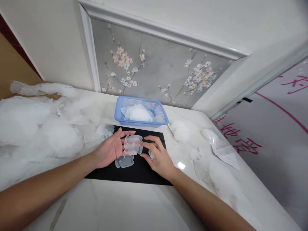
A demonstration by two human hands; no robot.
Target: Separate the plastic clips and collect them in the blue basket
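A thin translucent plastic piece (pixel 133 145) with rounded corners and small round marks lies across the fingers of my left hand (pixel 109 148), whose palm is turned up. My right hand (pixel 157 157) reaches in from the other side, with a fingertip at the piece's right edge. Small clear plastic bits (pixel 151 156) are tucked between the thumb and curled fingers of that hand. Below my left fingers, a similar translucent piece (pixel 124 162) lies on the black mat (pixel 144 175). Another clear piece (pixel 108 130) is at the mat's upper left corner, partly behind my left hand.
Behind the mat stands a blue plastic basket (pixel 141 123) holding a pile of translucent pieces (pixel 138 113). Large heaps of translucent plastic (pixel 60 138) cover the left of the marbled table. More lie at right, near a clear plastic bag (pixel 221 149). A panelled wall (pixel 154 64) rises behind.
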